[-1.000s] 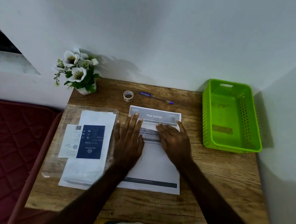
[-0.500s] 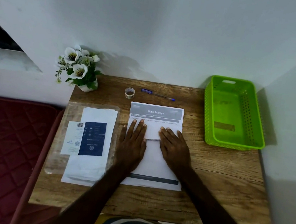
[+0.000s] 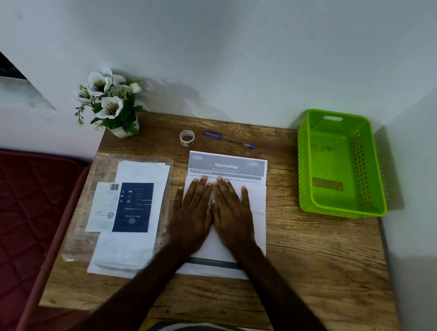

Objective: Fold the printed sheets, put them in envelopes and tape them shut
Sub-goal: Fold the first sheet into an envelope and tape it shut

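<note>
While your palms lie flat on the folded sheet, these are the places a slip could start, going left to right.

Envelope pack [image 3: 129, 217]: it lies in its clear wrapper at the left of the desk [image 3: 324, 268], just beside your left forearm; a careless sweep of that arm could, I judge, push it toward the bed [image 3: 3, 217].

Left hand [image 3: 194, 213]: fingers straight, gripping nothing, pressing the folded flap. Lift it too soon and the flap may spring up.

Printed sheet [image 3: 259, 200]: mid-desk, its lower part folded up so only the "Wipe Railings" header shows beyond your fingertips. The flap's right edge looks slightly out of line with the header part; crease it like that and the fold sets crooked, and may fit the envelope badly.

Right hand [image 3: 232, 216]: also flat and empty, touching the left one. With both hands bunched at the middle, the outer edges of the fold get no pressure and may stay puffy.

Tape roll [image 3: 186, 137]: stands just beyond the sheet, near the pen [image 3: 228, 139]; pushing the paper forward could knock it rolling.

Green basket [image 3: 340, 167]: well apart, far right.
</note>
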Action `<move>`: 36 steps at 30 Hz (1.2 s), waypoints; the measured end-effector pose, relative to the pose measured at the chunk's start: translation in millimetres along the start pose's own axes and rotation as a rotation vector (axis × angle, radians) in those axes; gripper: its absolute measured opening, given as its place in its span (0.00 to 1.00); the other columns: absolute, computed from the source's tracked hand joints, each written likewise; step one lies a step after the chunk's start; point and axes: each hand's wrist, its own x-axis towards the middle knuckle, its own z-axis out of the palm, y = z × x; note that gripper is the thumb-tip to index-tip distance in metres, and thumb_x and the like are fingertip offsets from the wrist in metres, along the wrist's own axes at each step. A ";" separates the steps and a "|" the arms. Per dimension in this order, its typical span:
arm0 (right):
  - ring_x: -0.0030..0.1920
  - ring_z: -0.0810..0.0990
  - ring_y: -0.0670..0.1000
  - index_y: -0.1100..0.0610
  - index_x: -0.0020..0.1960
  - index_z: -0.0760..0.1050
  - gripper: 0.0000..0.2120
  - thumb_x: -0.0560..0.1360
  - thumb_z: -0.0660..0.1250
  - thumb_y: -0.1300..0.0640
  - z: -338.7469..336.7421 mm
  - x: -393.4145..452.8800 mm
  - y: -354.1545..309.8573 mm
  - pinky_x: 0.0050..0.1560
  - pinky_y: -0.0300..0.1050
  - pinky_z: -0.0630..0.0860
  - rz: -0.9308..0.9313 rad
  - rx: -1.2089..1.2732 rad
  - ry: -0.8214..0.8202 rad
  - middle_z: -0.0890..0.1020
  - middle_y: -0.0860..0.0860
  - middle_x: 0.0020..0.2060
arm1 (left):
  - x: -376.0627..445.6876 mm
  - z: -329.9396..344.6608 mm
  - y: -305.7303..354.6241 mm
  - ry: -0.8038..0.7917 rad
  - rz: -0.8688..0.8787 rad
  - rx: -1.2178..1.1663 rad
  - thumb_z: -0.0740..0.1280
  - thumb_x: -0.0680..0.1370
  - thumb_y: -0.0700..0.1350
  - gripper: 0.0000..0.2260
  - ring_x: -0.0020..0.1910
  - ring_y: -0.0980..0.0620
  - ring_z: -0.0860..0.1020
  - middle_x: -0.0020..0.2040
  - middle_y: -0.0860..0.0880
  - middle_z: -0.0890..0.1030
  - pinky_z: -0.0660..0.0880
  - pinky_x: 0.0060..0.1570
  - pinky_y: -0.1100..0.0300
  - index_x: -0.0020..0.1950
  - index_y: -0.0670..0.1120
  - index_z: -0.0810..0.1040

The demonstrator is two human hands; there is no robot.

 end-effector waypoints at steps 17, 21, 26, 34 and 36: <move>0.82 0.57 0.55 0.59 0.81 0.59 0.30 0.84 0.59 0.46 -19.3 -31.2 58.6 0.80 0.57 0.53 0.228 0.066 -0.051 0.59 0.55 0.82 | 1.1 -2.4 2.7 -0.001 -0.073 -0.046 0.55 0.83 0.53 0.29 0.83 0.48 0.51 0.84 0.46 0.53 0.51 0.80 0.43 0.83 0.44 0.56; 0.77 0.68 0.58 0.61 0.76 0.70 0.28 0.80 0.68 0.48 -31.6 -17.8 57.2 0.75 0.59 0.64 0.250 0.150 -0.016 0.70 0.58 0.76 | 1.2 -3.7 3.7 0.007 -0.080 -0.072 0.55 0.83 0.53 0.29 0.83 0.48 0.51 0.83 0.46 0.54 0.51 0.80 0.43 0.83 0.44 0.56; 0.73 0.69 0.57 0.57 0.73 0.73 0.32 0.75 0.71 0.40 -41.6 4.1 60.1 0.72 0.54 0.66 0.217 0.134 -0.106 0.74 0.55 0.71 | 0.9 -3.5 1.7 -0.002 -0.077 -0.067 0.53 0.83 0.54 0.29 0.83 0.49 0.50 0.84 0.47 0.53 0.50 0.80 0.44 0.83 0.45 0.55; 0.67 0.71 0.57 0.54 0.70 0.75 0.36 0.69 0.75 0.36 -54.2 36.0 64.6 0.65 0.53 0.68 0.132 0.130 -0.217 0.74 0.54 0.66 | -0.9 -4.4 2.3 0.092 -0.109 -0.107 0.56 0.83 0.52 0.28 0.82 0.46 0.55 0.83 0.44 0.57 0.54 0.80 0.43 0.82 0.43 0.59; 0.68 0.70 0.57 0.54 0.71 0.75 0.38 0.67 0.76 0.35 -55.5 41.8 64.6 0.66 0.53 0.68 0.136 0.129 -0.248 0.74 0.54 0.67 | -1.4 -4.5 3.0 0.139 -0.117 -0.117 0.57 0.83 0.51 0.28 0.82 0.45 0.56 0.82 0.43 0.58 0.54 0.80 0.43 0.82 0.43 0.58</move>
